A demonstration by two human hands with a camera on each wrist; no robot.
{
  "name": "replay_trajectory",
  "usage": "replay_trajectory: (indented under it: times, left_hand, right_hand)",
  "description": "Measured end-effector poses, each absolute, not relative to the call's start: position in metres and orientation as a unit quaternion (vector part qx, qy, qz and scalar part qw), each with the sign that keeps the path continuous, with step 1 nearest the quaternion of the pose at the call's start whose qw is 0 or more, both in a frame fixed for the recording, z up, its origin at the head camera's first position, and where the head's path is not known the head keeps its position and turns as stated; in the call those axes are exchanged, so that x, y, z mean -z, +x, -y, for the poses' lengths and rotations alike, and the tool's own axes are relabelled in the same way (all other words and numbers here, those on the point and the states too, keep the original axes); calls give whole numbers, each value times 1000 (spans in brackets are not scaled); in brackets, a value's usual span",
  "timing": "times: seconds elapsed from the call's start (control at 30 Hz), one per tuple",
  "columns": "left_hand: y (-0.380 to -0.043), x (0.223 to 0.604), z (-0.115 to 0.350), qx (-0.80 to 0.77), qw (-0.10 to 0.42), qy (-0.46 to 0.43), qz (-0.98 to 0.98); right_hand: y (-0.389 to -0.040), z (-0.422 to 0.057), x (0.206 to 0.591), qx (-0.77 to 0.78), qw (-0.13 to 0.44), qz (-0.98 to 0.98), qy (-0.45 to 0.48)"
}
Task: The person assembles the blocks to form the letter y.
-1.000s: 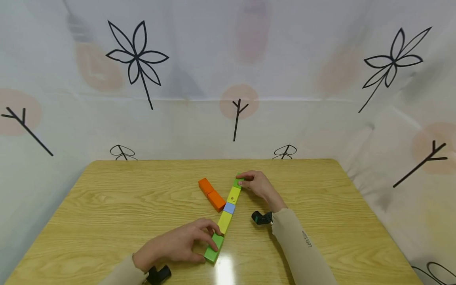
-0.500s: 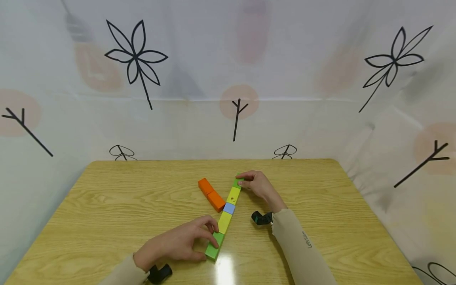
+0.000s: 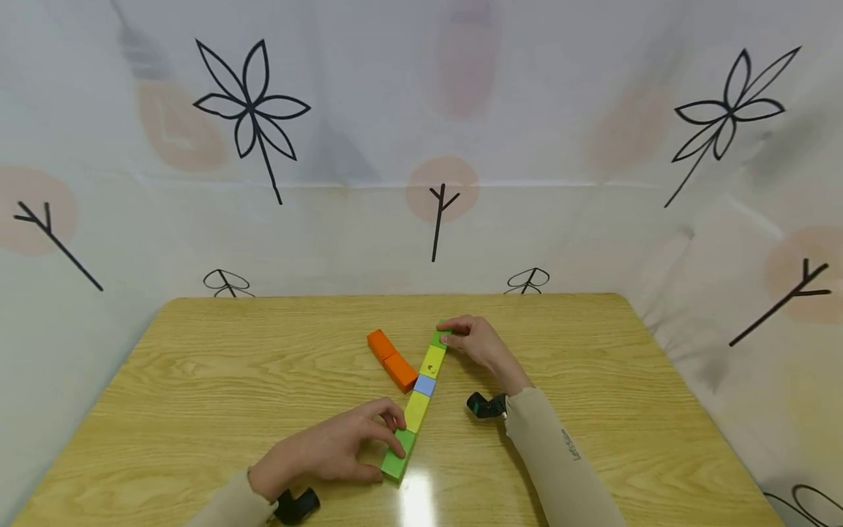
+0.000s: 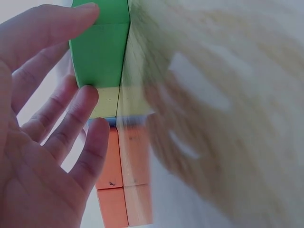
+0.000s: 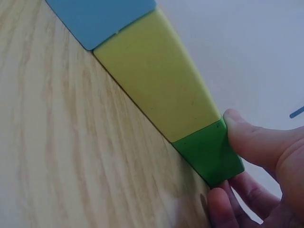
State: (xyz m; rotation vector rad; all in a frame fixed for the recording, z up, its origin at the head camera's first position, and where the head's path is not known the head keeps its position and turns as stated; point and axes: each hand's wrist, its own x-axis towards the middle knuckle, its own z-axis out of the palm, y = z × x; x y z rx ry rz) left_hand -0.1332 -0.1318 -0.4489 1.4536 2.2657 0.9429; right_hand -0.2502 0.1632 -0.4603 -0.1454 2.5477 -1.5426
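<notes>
In the head view, a row of blocks slants across the table: a near green block [image 3: 396, 467], a yellow block [image 3: 417, 412], a blue block [image 3: 424, 385], another yellow block [image 3: 431, 359] and a far green block [image 3: 437, 341]. My left hand [image 3: 339, 443] holds the near green block, thumb at its near end and fingers on its top and left side. At the other end my right hand [image 3: 482, 344] pinches the far green block; the right wrist view shows thumb [image 5: 256, 140] and fingers around its end. Two orange blocks [image 3: 400, 372] angle off leftward beside the blue one.
The blocks lie on a wood-grain table [image 3: 230, 366], backed by a white cloth [image 3: 356, 241] with drawn plants. Black wrist devices sit at the left wrist [image 3: 296, 506] and right wrist [image 3: 486, 405]. A bright glare spot lies near the table's front.
Over the last second the near green block has shifted slightly away from me, and my left fingers with it. My right hand stays at the far green block.
</notes>
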Motion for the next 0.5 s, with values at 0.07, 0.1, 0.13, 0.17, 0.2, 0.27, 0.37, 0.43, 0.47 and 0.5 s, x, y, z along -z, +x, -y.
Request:
replay_trajectory:
  times: [0.07, 0.1, 0.13, 0.17, 0.2, 0.27, 0.37, 0.43, 0.47, 0.5]
  left_hand:
    - [-134, 449, 131, -328, 144, 505, -785]
    - [-134, 449, 131, -328, 143, 506, -785]
    - [-134, 450, 131, -327, 142, 506, -785]
    - [-134, 450, 131, -327, 142, 507, -785]
    - [-134, 450, 131, -327, 142, 507, -785]
    - [-135, 450, 132, -324, 142, 507, -786]
    - [-135, 450, 132, -323, 144, 506, -786]
    - [-135, 450, 131, -324, 145, 506, -786]
    - [-135, 450, 131, -325, 145, 506, -785]
    - [-135, 450, 131, -326, 144, 507, -785]
  right_hand:
    - [-249, -164, 461, 520, 75, -849, -53]
    - [-248, -164, 461, 521, 72, -848, -54]
    - [-247, -164, 461, 523, 69, -847, -57]
    - [-247, -164, 461, 523, 65, -848, -59]
    - [-247, -164, 461, 523, 63, -848, -59]
    - [-247, -164, 462, 523, 59, -848, -60]
    - [-247, -165, 463, 527, 56, -846, -61]
    - [-247, -165, 464, 532, 51, -843, -58]
    - [-247, -165, 464, 536, 47, -841, -56]
    - [-247, -166, 464, 540, 43, -839, -55]
